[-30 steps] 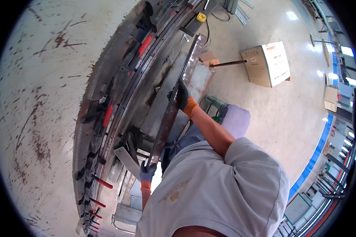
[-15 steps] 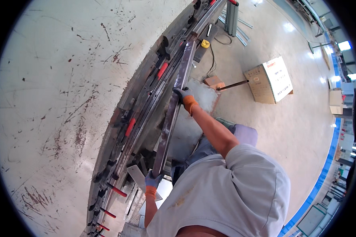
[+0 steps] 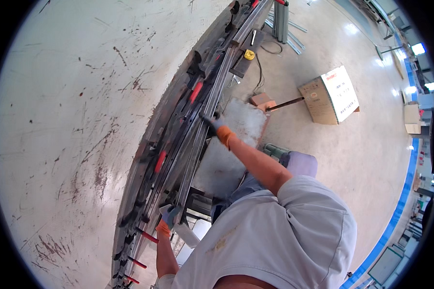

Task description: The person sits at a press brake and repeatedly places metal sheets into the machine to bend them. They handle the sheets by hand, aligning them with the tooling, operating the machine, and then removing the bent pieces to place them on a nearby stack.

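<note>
A long, narrow metal strip (image 3: 194,153) runs slantwise along the edge of a long metal machine (image 3: 172,139) with red handles. Its face is turned so that it looks thin and striped. My right hand (image 3: 213,122), in a dark grey glove with an orange cuff, is closed around the strip near its middle. At the near end, my left hand (image 3: 168,216), gloved the same way, grips the strip. The fingertips of both hands are partly hidden by the strip and the machine's edge.
A scratched pale panel (image 3: 72,125) fills the left side. A grey metal sheet (image 3: 226,144) lies beside my legs. A yellow tape measure (image 3: 249,54) rests on a dark ledge (image 3: 241,65). A cardboard box (image 3: 323,101) stands on the floor, with metal profiles (image 3: 280,24) farther off.
Both hands have moved left with the metal strip, bringing it up against the machine. The strip has turned, so its broad shiny face no longer shows.
</note>
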Tool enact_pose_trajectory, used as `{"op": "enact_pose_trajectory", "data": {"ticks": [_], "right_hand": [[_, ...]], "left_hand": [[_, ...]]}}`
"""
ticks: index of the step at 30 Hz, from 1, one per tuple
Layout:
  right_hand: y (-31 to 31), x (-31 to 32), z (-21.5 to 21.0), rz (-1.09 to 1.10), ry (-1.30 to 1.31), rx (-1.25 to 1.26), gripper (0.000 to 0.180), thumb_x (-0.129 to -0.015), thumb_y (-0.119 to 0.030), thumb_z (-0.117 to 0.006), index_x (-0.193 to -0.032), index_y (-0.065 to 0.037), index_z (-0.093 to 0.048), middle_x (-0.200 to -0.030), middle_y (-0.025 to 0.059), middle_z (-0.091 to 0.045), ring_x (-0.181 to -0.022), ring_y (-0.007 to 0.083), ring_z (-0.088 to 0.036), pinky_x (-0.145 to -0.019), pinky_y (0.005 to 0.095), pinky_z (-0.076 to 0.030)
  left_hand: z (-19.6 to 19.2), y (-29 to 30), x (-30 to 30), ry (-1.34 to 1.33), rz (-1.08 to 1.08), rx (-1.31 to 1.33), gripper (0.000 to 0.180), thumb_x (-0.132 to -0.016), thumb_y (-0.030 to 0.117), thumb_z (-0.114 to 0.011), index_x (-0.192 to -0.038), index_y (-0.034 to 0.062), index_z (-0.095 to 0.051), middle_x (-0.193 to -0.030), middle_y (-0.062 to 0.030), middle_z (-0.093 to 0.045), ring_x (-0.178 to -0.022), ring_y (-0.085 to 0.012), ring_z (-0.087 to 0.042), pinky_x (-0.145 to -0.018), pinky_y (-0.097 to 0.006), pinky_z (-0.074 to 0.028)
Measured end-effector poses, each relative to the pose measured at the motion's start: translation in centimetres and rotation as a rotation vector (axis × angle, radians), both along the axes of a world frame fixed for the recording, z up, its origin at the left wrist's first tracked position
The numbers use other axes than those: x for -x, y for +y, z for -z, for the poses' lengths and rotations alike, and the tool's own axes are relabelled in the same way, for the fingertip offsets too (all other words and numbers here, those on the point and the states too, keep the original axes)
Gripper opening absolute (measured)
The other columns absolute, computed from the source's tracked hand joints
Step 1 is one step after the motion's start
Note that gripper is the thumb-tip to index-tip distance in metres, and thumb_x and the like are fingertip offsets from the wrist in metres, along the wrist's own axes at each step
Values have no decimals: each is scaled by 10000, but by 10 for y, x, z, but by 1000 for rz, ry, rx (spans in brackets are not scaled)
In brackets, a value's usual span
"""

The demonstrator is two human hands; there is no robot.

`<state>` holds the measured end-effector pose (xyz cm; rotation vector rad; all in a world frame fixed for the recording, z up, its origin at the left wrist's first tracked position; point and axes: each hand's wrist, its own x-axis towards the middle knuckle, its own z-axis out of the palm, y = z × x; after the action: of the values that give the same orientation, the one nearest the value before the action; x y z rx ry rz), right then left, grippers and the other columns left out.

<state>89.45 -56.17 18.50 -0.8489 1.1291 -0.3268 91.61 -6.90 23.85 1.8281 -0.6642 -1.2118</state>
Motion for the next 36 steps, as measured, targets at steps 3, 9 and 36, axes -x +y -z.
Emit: {"op": "enact_pose_trajectory", "data": {"ticks": [3, 9, 36], "right_hand": [[98, 14, 6, -154, -147, -250, 474, -817, -444, -798, -1106, -88, -677, -878, 65, -663, -725, 217, -636, -645, 450, -543], [122, -1, -6, -269, -52, -445, 400, -838, -479, -749, -968, -102, -711, -834, 51, -659, -674, 206, -631, -598, 412, -531], [58, -46, 15, -1018, 397, 631, 742, -883, -680, -515, -918, 31, -721, -859, 219, -706, -857, 392, -695, -820, 469, -525]], "left_hand": [[15, 13, -25, -464, 322, 337, 429, -857, 207, -702, -1245, 31, -647, -1187, -144, -662, -1069, -263, -636, -931, -377, -497], [-29, -38, -1, -232, -182, -423, 735, -677, 362, -881, -1292, 70, -602, -1078, -111, -708, -929, -236, -669, -872, -368, -525], [46, -67, -68, -783, -217, -632, 671, -721, 296, -794, -1319, 69, -588, -1209, -207, -668, -1095, -388, -641, -945, -446, -510]]}}
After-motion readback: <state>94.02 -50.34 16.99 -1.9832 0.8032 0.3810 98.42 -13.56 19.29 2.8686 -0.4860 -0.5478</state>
